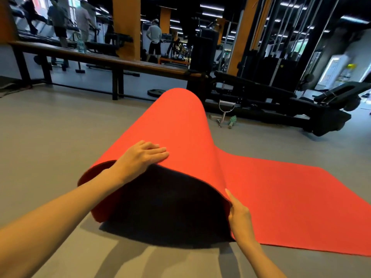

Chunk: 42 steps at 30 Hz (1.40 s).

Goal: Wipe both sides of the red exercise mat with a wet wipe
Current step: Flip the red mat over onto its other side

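Mat between left hand, right hand

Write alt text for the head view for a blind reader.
Two bare hands lift one end of a red foam exercise mat into an arch above the grey gym floor: the left hand holds its raised edge, the right hand holds the edge lower down. The rest lies flat.
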Motion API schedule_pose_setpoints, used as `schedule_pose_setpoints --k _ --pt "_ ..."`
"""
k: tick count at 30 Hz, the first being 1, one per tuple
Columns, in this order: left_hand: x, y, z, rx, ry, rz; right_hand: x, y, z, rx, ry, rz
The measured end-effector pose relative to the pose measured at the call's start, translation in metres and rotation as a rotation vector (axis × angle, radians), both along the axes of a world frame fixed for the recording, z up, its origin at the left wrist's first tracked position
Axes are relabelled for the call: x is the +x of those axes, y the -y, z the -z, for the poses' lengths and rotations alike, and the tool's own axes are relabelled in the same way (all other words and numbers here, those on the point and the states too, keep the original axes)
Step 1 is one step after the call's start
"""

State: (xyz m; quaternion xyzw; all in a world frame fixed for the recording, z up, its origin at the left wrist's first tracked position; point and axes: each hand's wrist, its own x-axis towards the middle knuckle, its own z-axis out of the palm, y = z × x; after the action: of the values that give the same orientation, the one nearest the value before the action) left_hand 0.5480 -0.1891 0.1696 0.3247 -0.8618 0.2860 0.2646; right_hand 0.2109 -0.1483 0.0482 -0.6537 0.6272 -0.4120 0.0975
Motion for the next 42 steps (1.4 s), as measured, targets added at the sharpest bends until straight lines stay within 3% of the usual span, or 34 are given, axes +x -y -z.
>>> schedule_pose_setpoints --k 5,9,13,16,20,22,23,24,26,28,38,42 --pt "0.046 -0.01 0.044 0.204 -0.045 -0.183 0.029 0.005 0.003 0.086 -0.106 -0.104" --pt "0.055 -0.015 0.081 0.363 -0.133 -0.186 0.032 0.006 0.01 0.122 -0.191 -0.118" --pt "0.063 -0.02 0.11 0.51 -0.075 -0.254 0.033 0.002 0.014 0.141 -0.303 -0.176" --pt "0.061 -0.016 0.105 0.412 -0.185 -0.266 0.046 0.004 0.016 0.073 -0.266 -0.118" --pt "0.002 -0.006 0.021 0.038 -0.326 -0.16 0.045 0.012 0.025 0.07 -0.093 0.005" --pt "-0.04 0.002 -0.014 0.046 -0.506 -0.056 0.045 0.007 0.032 0.071 -0.019 0.013" --pt "-0.055 0.001 -0.027 0.015 -0.51 -0.006 0.048 0.001 0.03 0.069 0.026 0.013" --pt "-0.064 0.002 -0.031 0.023 -0.458 0.048 0.051 -0.004 0.029 0.066 0.07 0.009" --pt "-0.061 0.011 -0.017 -0.004 -0.178 0.092 0.054 -0.013 0.024 0.072 0.135 -0.009" --pt "-0.035 0.019 0.001 0.095 -0.091 0.082 0.053 -0.016 0.025 0.107 0.138 -0.042" --pt "0.068 -0.017 0.088 0.361 -0.02 -0.238 0.068 -0.006 0.036 0.315 -0.281 -0.095" --pt "0.09 -0.029 0.123 0.434 0.025 -0.318 0.082 -0.008 0.031 0.356 -0.562 -0.154"
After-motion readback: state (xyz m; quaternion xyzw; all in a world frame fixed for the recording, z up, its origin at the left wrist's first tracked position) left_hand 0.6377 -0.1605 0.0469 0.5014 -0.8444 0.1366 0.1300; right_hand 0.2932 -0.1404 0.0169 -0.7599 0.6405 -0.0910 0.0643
